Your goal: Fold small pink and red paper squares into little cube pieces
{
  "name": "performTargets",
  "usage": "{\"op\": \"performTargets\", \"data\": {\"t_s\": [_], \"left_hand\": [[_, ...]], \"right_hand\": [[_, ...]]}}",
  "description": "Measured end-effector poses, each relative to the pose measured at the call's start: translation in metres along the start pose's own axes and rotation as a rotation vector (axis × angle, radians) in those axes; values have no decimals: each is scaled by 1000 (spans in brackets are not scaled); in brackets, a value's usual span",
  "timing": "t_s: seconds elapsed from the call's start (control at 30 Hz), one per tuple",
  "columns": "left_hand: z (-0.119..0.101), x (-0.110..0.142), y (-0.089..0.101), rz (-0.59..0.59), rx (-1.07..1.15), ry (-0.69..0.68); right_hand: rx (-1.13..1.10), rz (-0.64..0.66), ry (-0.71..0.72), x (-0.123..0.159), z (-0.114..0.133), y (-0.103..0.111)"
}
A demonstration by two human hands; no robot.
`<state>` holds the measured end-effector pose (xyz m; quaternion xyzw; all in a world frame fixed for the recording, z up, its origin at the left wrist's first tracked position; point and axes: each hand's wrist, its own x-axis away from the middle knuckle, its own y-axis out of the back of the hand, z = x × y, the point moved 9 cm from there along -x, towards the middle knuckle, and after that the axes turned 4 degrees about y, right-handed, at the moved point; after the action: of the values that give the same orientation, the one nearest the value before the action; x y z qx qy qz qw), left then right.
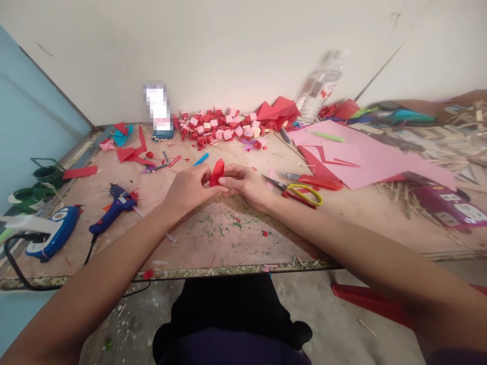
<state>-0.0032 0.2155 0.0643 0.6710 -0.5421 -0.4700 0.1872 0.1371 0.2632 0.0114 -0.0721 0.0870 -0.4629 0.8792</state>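
A small folded piece of red paper (217, 172) stands upright between my two hands, above the middle of the table. My left hand (190, 185) grips its left and lower side with curled fingers. From the right, my right hand (245, 185) pinches it, thumb in front and fingers behind. Just right of that hand lie scissors (304, 191) with yellow and red handles and a red utility knife (319, 181). A blue paper strip or stick (201, 159) rests behind my left hand.
Many small red and pink paper cubes (218, 126) are heaped by the wall, near a phone (158, 109) and a tilted plastic bottle (321, 88). Pink paper sheets (365, 157) spread at right. A blue glue gun (114, 208) and a blue-white device (57, 230) sit left.
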Motion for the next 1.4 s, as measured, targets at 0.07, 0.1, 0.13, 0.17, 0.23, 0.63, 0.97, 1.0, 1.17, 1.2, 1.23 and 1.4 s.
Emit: {"op": "performTargets", "data": {"t_s": [0.07, 0.1, 0.13, 0.17, 0.23, 0.63, 0.97, 1.0, 1.17, 1.2, 1.23, 1.4], "left_hand": [[1, 0, -1, 6, 9, 2], [1, 0, -1, 1, 17, 6], [1, 0, 0, -12, 29, 12], [1, 1, 2, -29, 48, 17], [-1, 2, 6, -59, 109, 20], [10, 1, 4, -63, 511, 177], [14, 2, 1, -59, 652, 242], [15, 2, 1, -57, 657, 247], [15, 0, 2, -58, 642, 233], [15, 0, 2, -61, 635, 235], [16, 0, 2, -62, 627, 239], [16, 1, 2, -45, 617, 244]], "right_hand": [[-5, -7, 0, -1, -1, 1], [-11, -7, 0, -1, -1, 2], [-21, -4, 1, -1, -1, 1], [-32, 1, 4, -1, -1, 1], [-45, 9, 16, -1, 1, 0], [2, -17, 45, -3, -3, 3], [-50, -48, 65, -2, -1, 3], [-62, -57, 67, -2, -1, 4], [-27, -84, 88, -2, -1, 6], [-14, -92, 94, -2, -1, 6], [-2, -100, 98, -2, -1, 7], [33, -117, 90, -2, -1, 9]]}}
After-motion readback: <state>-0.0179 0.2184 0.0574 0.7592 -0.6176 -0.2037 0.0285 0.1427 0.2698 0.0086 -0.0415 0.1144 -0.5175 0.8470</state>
